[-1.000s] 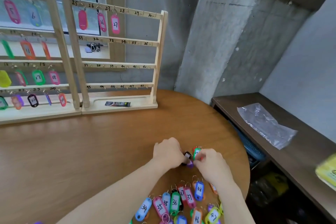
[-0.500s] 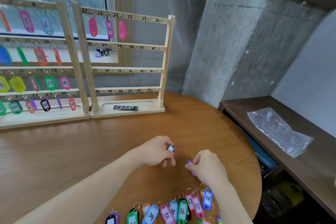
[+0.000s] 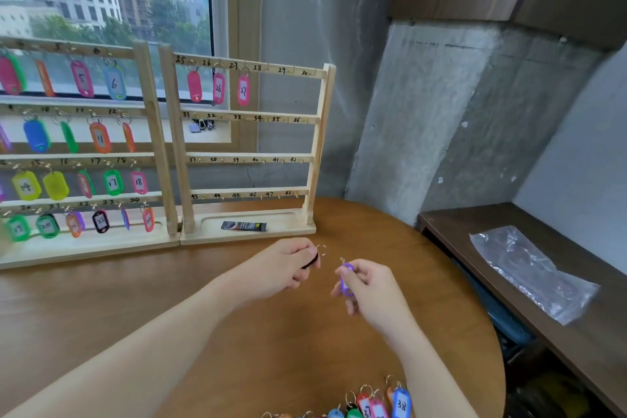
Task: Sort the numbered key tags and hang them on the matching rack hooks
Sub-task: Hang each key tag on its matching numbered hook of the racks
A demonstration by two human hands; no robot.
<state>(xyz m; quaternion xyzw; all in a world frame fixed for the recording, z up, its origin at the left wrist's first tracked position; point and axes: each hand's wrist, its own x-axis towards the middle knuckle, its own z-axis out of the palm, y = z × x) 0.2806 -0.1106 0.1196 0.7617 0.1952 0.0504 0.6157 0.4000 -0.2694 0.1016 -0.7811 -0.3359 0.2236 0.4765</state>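
Your left hand (image 3: 284, 270) pinches one black tag (image 3: 311, 261); your right hand (image 3: 368, 288) pinches one purple tag (image 3: 346, 280), before two racks (image 3: 249, 153).

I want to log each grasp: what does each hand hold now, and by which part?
Left hand pinches a black tag by its body, ring free. Right hand pinches a purple tag by its body.
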